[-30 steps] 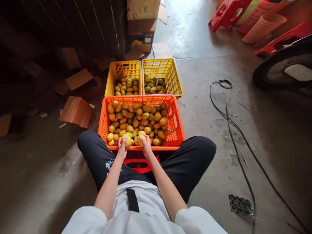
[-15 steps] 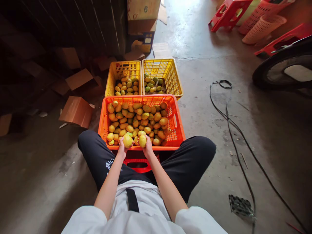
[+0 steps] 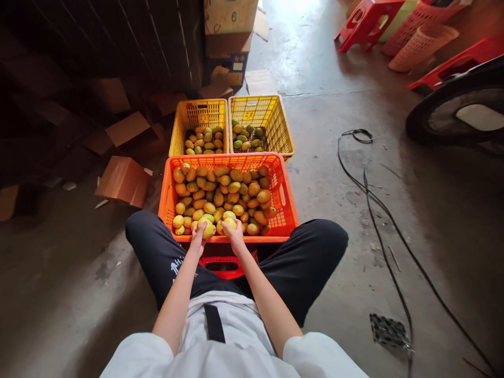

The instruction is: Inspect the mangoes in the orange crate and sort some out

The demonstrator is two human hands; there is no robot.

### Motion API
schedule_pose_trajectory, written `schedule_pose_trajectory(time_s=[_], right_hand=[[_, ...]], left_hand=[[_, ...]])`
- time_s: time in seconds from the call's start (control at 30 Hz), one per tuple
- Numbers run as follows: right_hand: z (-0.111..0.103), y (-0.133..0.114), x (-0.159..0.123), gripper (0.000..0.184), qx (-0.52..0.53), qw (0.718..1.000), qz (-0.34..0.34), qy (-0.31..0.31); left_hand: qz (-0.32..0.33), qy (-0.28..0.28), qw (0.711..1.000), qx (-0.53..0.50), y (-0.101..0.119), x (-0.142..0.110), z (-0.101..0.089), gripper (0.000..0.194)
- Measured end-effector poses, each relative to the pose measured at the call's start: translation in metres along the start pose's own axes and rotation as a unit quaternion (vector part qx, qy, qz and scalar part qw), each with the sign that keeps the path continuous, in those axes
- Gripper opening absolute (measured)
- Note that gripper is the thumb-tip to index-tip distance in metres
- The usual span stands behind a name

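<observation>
My left hand [image 3: 197, 241] is closed around a yellow mango-like fruit [image 3: 207, 231], with the thumb lying over its top. A second yellow mango-like fruit [image 3: 229, 226] is in my right hand [image 3: 237, 237], the fingers wrapped round its right side. Both hands are side by side above the near rim of an orange plastic crate [image 3: 289, 210]. Inside this crate lie many oval fruits [image 3: 234, 187] of the same kind, yellow, brownish and green. The undersides of the two held fruits are hidden.
Behind the orange crate stand two yellow crates, the left [image 3: 179, 126] and the right [image 3: 289, 126], both holding fruits. Cardboard boxes [image 3: 124, 181] lie at left. A black cable [image 3: 378, 202], a wheel [image 3: 429, 118] and red stools [image 3: 368, 23] are at right.
My right hand has turned its fruit, and its fingers now cover more of the top. My left thumb has moved over the fruit it holds. The crates look unchanged.
</observation>
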State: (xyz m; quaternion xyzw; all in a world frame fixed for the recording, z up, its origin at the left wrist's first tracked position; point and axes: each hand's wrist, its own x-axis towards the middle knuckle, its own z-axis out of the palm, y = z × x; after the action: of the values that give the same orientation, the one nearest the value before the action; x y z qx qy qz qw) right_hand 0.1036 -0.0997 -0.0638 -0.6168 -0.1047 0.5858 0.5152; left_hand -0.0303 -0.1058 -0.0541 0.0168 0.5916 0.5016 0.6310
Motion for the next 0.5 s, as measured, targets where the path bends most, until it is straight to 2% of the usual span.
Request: schedule_pose_trajectory(time_s=[0.1,0.33,0.5], right_hand=[[-0.001,0.001,0.001,0.054,0.003,1.000,0.001,-0.011],[-0.003,0.007,0.007,0.043,0.026,0.997,0.033,-0.072],[-0.001,0.013,0.015,0.046,0.035,0.996,0.059,-0.063]], left_hand=[[-0.002,-0.004,1.000,0.004,0.001,-0.002,0.000,0.059],[-0.007,0.011,1.000,-0.008,0.005,-0.004,0.003,0.042],[-0.007,0.014,1.000,0.007,0.004,-0.002,0.003,0.029]])
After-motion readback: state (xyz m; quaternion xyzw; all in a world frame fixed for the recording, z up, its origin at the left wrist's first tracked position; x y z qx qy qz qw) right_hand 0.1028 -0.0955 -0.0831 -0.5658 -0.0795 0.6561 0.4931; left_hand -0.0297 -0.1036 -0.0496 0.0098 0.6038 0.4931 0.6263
